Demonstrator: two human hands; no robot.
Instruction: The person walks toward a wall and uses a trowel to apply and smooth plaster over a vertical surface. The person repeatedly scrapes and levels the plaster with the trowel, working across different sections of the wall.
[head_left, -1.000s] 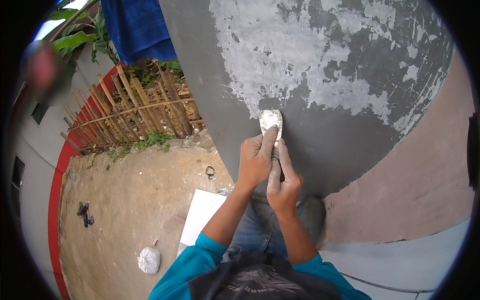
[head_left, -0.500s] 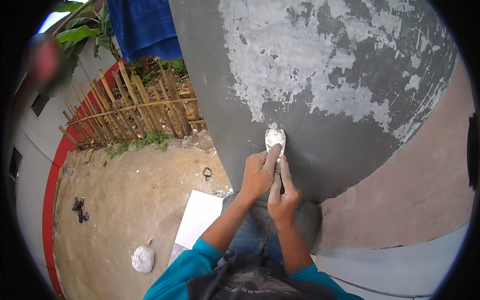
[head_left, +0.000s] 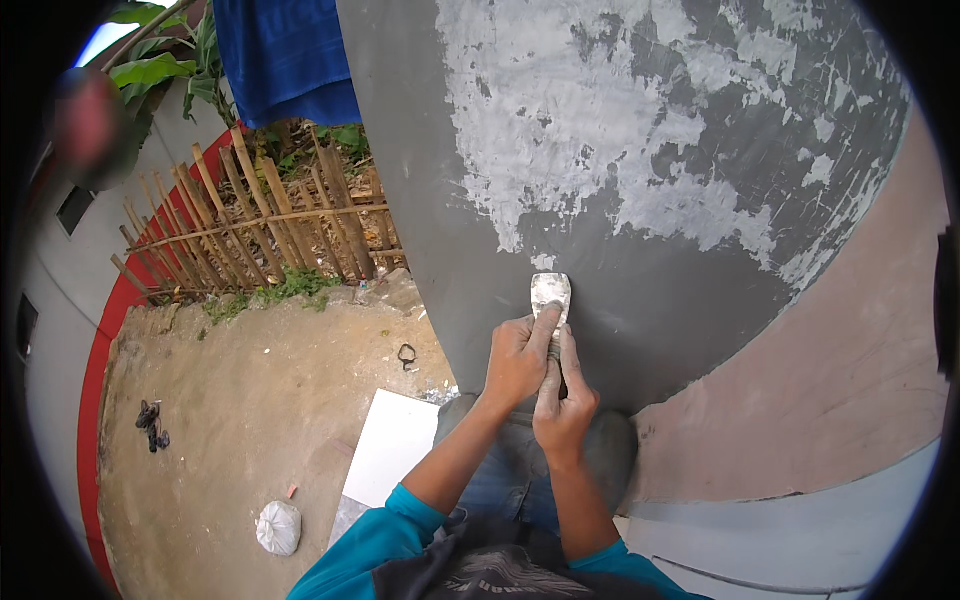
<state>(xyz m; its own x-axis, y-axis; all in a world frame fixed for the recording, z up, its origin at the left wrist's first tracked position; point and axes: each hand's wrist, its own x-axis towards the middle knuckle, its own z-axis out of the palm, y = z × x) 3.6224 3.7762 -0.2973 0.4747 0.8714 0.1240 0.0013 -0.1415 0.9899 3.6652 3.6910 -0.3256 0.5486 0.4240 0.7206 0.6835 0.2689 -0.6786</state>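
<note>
A small putty knife [head_left: 549, 288], its blade smeared white, rests against a dark grey curved surface [head_left: 630, 310]. My left hand [head_left: 518, 357] grips it with the thumb pressed up along the blade. My right hand [head_left: 565, 405] holds the handle just below and to the right, its dusty fingers close against the left hand. A ragged patch of pale grey coating [head_left: 590, 120] covers much of the surface above the blade, with a small flake mark just over its tip.
A white board [head_left: 390, 445] lies beside my legs. On the ground [head_left: 220, 400] are a white bag [head_left: 279, 527], dark tangled items [head_left: 153, 426] and a black loop [head_left: 407, 354]. Left are a bamboo fence [head_left: 260, 230] and blue cloth [head_left: 285, 55]; right is a pinkish curved surface [head_left: 790, 420].
The putty knife and both my hands have moved down the grey surface, away from the large pale patch, leaving a small light mark above the blade. The grip looks the same.
</note>
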